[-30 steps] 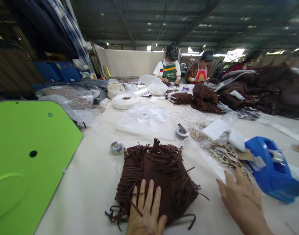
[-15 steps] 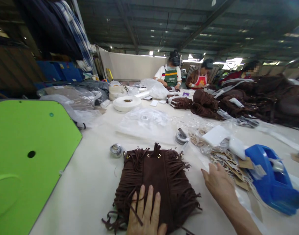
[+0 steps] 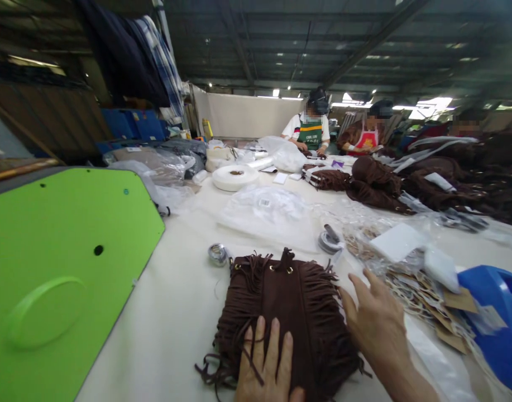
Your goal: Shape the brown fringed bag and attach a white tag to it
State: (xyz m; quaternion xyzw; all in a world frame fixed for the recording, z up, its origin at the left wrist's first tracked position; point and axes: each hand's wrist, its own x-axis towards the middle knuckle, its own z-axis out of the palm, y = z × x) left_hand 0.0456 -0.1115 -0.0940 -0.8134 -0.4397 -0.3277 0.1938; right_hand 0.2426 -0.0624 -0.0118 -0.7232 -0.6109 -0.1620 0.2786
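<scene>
A dark brown fringed bag (image 3: 283,301) with metal eyelets along its top lies flat on the white table in front of me. My left hand (image 3: 266,363) rests on the lower part of the bag, fingers stretched out flat and pointing away from me. A few strands of fringe cross over those fingers. At the bag's right edge is my right hand (image 3: 375,315), its fingers spread and nothing in them. The thumb side of it is beside the fringe; whether it touches cannot be made out.
On the left stands a large green board (image 3: 71,251). Tape rolls (image 3: 218,254) lie beyond the bag, with a white roll (image 3: 235,177) farther back. To the right are cardboard tags with strings (image 3: 427,301) and a blue holder (image 3: 496,318). Brown bags (image 3: 377,181) are heaped behind; co-workers sit across.
My right hand has moved left, from the tags to the bag's right edge. The left hand stays flat on the bag. The whole view has shifted, so things appear farther right.
</scene>
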